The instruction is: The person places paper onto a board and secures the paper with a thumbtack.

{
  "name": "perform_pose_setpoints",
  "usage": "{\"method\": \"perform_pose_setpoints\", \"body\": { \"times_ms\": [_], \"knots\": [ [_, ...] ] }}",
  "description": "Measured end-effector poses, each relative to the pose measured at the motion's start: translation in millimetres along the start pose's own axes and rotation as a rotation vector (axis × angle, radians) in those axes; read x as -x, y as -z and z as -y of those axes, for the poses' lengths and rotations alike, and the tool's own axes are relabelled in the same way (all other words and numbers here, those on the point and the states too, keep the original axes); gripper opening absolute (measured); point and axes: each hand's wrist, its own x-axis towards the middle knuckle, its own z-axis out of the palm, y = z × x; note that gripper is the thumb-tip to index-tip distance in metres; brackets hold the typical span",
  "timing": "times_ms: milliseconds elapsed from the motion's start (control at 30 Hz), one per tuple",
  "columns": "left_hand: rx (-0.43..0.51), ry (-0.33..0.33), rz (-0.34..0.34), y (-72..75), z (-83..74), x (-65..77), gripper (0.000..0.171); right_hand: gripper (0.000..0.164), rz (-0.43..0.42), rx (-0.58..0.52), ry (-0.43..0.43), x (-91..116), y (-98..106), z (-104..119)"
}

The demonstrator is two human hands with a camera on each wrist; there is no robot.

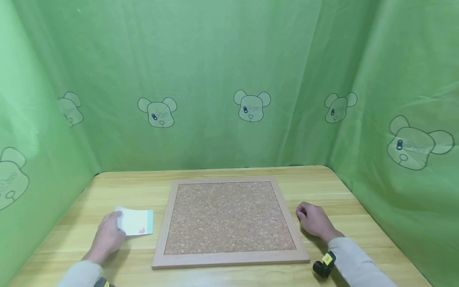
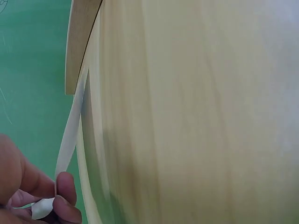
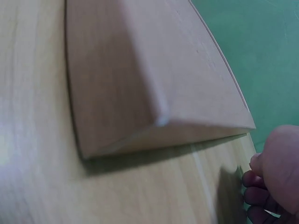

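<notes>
My left hand point(image 1: 108, 236) pinches the left edge of a white paper note point(image 1: 134, 222) between thumb and fingers. The note has a teal strip along its right side and a small pink print near the bottom. Seen edge-on in the left wrist view, the note point(image 2: 70, 135) rises thin and slightly bent from the fingertips. Right of it lies a cork board point(image 1: 229, 219) with a pale wooden frame, flat on the table. My right hand point(image 1: 315, 221) rests beside the board's right edge, its fingers loosely curled, with nothing visible in it.
The light wooden table point(image 1: 201, 275) has rounded far corners. Green curtains point(image 1: 204, 59) printed with bear heads surround it at the back and both sides. A black and yellow wrist device point(image 1: 324, 265) sits at the right sleeve. The board's frame point(image 3: 163, 70) stands slightly raised from the tabletop.
</notes>
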Motion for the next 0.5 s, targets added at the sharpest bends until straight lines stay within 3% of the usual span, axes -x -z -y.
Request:
{"method": "perform_pose_setpoints", "body": {
  "times_ms": [233, 500],
  "knots": [
    [0.021, -0.05, -0.038, -0.5, -3.3, 1.3, 0.066, 0.01, -0.007, -0.013, 0.005, 0.8, 0.4, -0.6],
    [0.057, -0.058, -0.077, 3.2, -8.3, 0.6, 0.064, 0.015, 0.0, -0.002, -0.003, 0.6, 0.8, 0.6]
  ]
}}
